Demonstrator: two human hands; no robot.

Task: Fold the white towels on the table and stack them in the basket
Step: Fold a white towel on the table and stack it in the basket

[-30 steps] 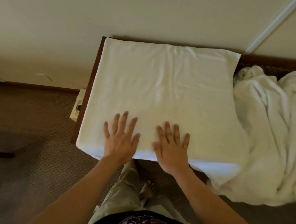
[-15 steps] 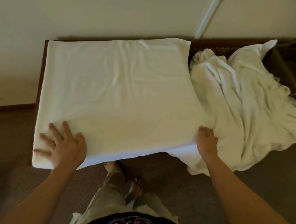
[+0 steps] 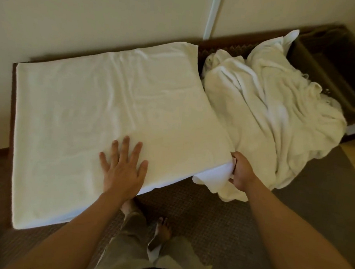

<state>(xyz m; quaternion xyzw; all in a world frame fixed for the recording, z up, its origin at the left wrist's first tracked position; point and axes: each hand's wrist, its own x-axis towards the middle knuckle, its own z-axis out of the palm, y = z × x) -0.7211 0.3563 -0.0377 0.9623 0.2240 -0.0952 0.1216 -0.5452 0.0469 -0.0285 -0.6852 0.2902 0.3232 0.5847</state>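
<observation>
Soft floppy towel, grab it by the corner

The flat towel (image 3: 115, 113) covers the table (image 3: 12, 110), with the crumpled pile (image 3: 263, 119) at its 3 o'clock and the basket (image 3: 332, 67) at 2. It looks light and limp, so edges and corners are probably the best hold. The left hand (image 3: 123, 170) lies spread and flat on it at 6 o'clock, while the right hand (image 3: 240, 172) pinches the near right corner.

Cream wall (image 3: 97, 13), brown patterned carpet (image 3: 208, 220), dim light.
</observation>
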